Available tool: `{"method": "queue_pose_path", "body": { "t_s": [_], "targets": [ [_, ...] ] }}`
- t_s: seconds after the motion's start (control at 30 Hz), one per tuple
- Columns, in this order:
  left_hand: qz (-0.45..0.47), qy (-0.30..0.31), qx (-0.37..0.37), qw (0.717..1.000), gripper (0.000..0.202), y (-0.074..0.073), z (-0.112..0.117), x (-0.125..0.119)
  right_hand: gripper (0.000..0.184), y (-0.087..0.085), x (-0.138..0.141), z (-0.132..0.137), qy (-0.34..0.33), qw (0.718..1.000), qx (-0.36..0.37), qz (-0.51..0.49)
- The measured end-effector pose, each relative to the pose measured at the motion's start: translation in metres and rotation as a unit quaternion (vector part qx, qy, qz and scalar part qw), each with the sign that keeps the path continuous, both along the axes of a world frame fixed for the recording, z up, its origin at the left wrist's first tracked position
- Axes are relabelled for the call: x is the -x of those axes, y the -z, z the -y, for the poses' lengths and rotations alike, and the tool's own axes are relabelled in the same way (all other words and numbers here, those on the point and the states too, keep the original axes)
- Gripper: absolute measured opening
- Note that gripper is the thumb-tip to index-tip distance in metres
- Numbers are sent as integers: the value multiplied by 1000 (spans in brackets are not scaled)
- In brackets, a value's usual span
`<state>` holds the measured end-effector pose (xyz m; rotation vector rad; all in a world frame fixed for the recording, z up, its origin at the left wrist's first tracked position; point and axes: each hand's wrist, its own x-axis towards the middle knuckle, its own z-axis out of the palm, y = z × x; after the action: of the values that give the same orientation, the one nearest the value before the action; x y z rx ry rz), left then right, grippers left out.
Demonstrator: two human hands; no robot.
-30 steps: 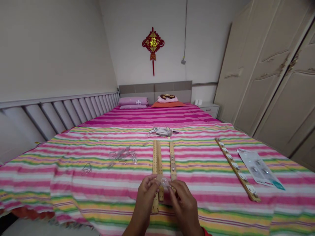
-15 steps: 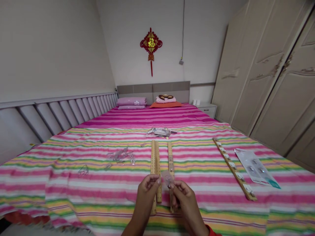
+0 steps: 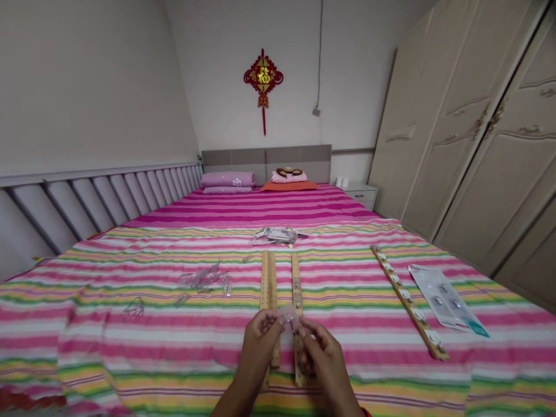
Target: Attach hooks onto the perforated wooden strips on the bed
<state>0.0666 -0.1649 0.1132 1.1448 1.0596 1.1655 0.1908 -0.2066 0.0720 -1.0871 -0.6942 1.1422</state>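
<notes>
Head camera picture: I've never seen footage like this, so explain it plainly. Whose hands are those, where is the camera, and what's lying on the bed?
There is no machine here. The camera sits on a person's head and looks forward and down, so the two hands at the bottom are the wearer's own. The left hand and right hand together pinch a small clear piece at their fingertips. Under them, on the striped bedspread, lie a pair of holed wooden strips and a single strip. Further right is another strip carrying white round pieces, beside a plastic packet. To the left is a scatter of clear bits.
</notes>
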Motion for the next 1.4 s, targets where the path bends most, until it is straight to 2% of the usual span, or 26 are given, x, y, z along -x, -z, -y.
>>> {"method": "queue_pose_path", "body": {
  "t_s": [0.13,0.33,0.57,0.73,0.87,1.1,1.4],
  "targets": [
    [-34,33,-15,999,23,-1,-16,-5,46,-6,-12,-13,10,999,-29,31],
    [-48,57,-5,997,21,2,-50,-21,44,-10,-30,-45,8,996,-43,73],
    [-53,45,9,997,21,15,-109,-47,38,-1,-56,-101,-1,990,-61,125],
    [-80,21,7,997,10,26,-152,-68,34,6,-74,-143,1,989,-49,143],
    [-103,12,4,995,4,37,-177,-80,34,18,-83,-169,8,989,-37,143],
    [-136,6,1,991,4,57,-203,-89,29,42,-89,-196,0,989,-12,145],
    [-172,-1,1,985,6,76,-219,-95,25,64,-92,-212,8,985,-13,173]
  ]
}}
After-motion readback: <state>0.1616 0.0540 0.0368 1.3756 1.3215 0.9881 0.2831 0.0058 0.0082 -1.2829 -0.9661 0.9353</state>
